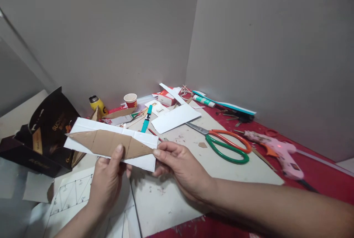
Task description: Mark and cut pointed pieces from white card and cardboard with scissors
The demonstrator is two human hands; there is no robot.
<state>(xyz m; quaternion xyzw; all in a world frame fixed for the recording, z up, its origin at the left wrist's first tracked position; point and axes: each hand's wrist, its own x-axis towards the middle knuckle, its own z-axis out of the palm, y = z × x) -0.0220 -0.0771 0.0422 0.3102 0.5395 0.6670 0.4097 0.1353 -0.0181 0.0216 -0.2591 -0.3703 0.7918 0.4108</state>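
Observation:
My left hand (107, 179) holds a white cardboard sheet (83, 125) from below, its thumb pressing a brown, pointed cardboard cutout (107, 143) flat against it. The cutout is long, creased in several places, and tapers at both ends. My right hand (179, 166) pinches the right end of the sheet and the cutout's tip. Both pieces are held a little above the table, in the middle left of the view.
Orange-and-green scissors (226, 144) and a pink glue gun (279, 153) lie to the right on grey board (249, 171) over a red cloth. A black box (47, 135) stands left. A paper cup (130, 100), yellow bottle (97, 104), teal knife (146, 119) and scraps crowd the back.

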